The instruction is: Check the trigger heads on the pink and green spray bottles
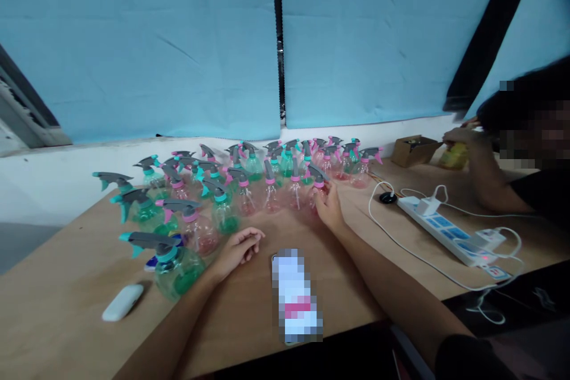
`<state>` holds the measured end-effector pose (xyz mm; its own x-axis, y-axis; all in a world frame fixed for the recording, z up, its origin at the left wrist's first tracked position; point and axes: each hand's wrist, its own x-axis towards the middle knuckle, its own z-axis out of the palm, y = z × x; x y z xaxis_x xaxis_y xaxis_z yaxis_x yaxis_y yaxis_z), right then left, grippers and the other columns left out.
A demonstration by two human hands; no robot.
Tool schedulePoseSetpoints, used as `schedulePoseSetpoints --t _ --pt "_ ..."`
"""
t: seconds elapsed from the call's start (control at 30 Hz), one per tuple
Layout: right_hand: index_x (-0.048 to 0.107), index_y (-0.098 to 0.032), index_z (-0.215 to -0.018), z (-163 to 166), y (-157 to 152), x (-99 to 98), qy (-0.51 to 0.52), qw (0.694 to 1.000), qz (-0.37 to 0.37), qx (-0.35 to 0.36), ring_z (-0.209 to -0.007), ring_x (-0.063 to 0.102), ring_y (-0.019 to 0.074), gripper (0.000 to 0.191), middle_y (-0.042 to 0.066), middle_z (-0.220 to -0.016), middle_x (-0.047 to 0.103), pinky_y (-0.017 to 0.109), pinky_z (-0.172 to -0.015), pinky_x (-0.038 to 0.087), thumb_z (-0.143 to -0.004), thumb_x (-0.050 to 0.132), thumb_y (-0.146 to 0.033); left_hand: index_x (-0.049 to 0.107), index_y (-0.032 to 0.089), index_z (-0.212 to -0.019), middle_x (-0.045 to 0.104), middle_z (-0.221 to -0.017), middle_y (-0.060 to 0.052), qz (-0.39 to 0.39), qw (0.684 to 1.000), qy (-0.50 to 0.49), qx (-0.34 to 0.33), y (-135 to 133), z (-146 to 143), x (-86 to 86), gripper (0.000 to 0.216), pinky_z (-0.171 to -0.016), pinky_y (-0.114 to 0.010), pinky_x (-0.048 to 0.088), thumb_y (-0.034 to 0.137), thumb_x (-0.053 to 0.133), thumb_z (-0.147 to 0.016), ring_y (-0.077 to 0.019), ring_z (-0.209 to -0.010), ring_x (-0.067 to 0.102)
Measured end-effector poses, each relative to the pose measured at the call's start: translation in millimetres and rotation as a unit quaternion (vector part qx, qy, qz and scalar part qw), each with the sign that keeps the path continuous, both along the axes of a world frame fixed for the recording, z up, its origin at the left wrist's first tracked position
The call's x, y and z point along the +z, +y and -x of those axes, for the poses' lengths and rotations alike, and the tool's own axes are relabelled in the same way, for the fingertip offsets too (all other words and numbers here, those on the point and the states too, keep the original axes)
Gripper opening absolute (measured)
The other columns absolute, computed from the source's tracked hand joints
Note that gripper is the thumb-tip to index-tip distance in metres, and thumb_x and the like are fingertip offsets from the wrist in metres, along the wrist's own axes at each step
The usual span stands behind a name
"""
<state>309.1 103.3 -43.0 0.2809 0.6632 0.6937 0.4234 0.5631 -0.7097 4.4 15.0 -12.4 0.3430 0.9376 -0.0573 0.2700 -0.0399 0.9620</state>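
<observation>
Spray bottle in right fingers

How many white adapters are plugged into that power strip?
2: one white adapter towards the far end of the power strip, a second white adapter towards its near end, by the red light. Cables or blur could hide a smaller plug.

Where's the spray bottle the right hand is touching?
In the head view, the spray bottle stands right of centre, the right hand at its right side and another pink bottle close on its left.
</observation>
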Motion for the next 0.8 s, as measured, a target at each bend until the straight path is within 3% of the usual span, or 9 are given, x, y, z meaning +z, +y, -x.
schedulePoseSetpoints --t 0.13,0.27,0.33,0.43,0.53,0.67,0.8 --pt "0.037 -0.016 -0.132 0.4 -3.8 4.4 -0.005 0.997 -0.018 -0.071 -0.122 0.047 0.0271 0.053 0.018 -0.129 0.047 0.049 -0.105 0.036 -0.089 0.054 -0.041 0.063 0.018 -0.099 0.053 -0.067 0.004 0.000 1.000 0.001 0.004 0.2 -0.8 1.4 0.034 -0.042 -0.018 0.027 0.049 0.055 -0.086 -0.0069 -0.048 0.042" --pt "0.036 -0.015 -0.132 -2.2 -19.0 15.5 -0.051 0.979 -0.093 -0.177 -0.126 0.039 0.0295 0.052 0.018 -0.129 0.041 0.054 -0.106 0.030 -0.087 0.054 -0.035 0.064 0.018 -0.097 0.053 -0.066 0.004 0.000 1.000 0.005 0.007 -1.1 -2.6 3.4 0.034 -0.042 -0.018 0.026 0.049 0.056 -0.085 -0.0067 -0.047 0.042" --pt "0.041 -0.015 -0.126 -0.5 -29.3 21.6 -0.090 0.969 -0.138 -0.185 -0.124 0.040 0.0300 0.047 0.018 -0.126 0.041 0.054 -0.104 0.031 -0.084 0.056 -0.031 0.064 0.018 -0.097 0.053 -0.066 0.004 -0.002 1.000 0.008 0.004 -1.5 -3.3 3.4 0.035 -0.041 -0.018 0.025 0.050 0.056 -0.085 -0.0065 -0.046 0.041" --pt "0.052 -0.017 -0.110 12.4 -44.5 29.7 -0.166 0.966 -0.163 -0.113 -0.114 0.048 0.0280 0.032 0.014 -0.115 0.049 0.048 -0.098 0.036 -0.081 0.057 -0.026 0.064 0.018 -0.096 0.053 -0.066 0.004 -0.005 1.000 0.011 0.003 -1.8 -4.0 3.6 0.035 -0.042 -0.018 0.026 0.050 0.056 -0.084 -0.0070 -0.047 0.041" --pt "0.061 -0.021 -0.094 40.5 -56.3 37.1 -0.235 0.967 -0.093 0.016 -0.095 0.056 0.0219 0.013 0.006 -0.093 0.061 0.039 -0.093 0.038 -0.085 0.052 -0.022 0.065 0.019 -0.095 0.054 -0.066 0.003 -0.007 1.000 0.013 0.008 -2.5 -4.2 5.3 0.033 -0.043 -0.018 0.028 0.049 0.057 -0.084 -0.0075 -0.048 0.043" --pt "0.063 -0.021 -0.094 91.7 -68.6 52.6 -0.211 0.968 0.032 0.132 -0.064 0.055 0.0131 0.015 -0.002 -0.071 0.061 0.025 -0.067 0.040 -0.087 0.050 -0.023 0.064 0.018 -0.092 0.056 -0.065 0.003 -0.005 1.000 0.016 0.014 -3.8 -2.0 5.0 0.032 -0.042 -0.019 0.026 0.048 0.057 -0.083 -0.0077 -0.047 0.043" --pt "0.064 -0.023 -0.098 142.7 -90.8 86.4 -0.204 0.949 0.060 0.231 -0.063 0.056 0.0110 0.022 -0.004 -0.071 0.063 0.023 -0.062 0.039 -0.093 0.049 -0.039 0.060 0.017 -0.070 0.054 -0.055 0.003 -0.005 0.998 0.004 0.069 -1.0 -1.0 -3.8 0.027 -0.043 -0.020 0.026 0.043 0.061 -0.078 -0.0080 -0.044 0.041"
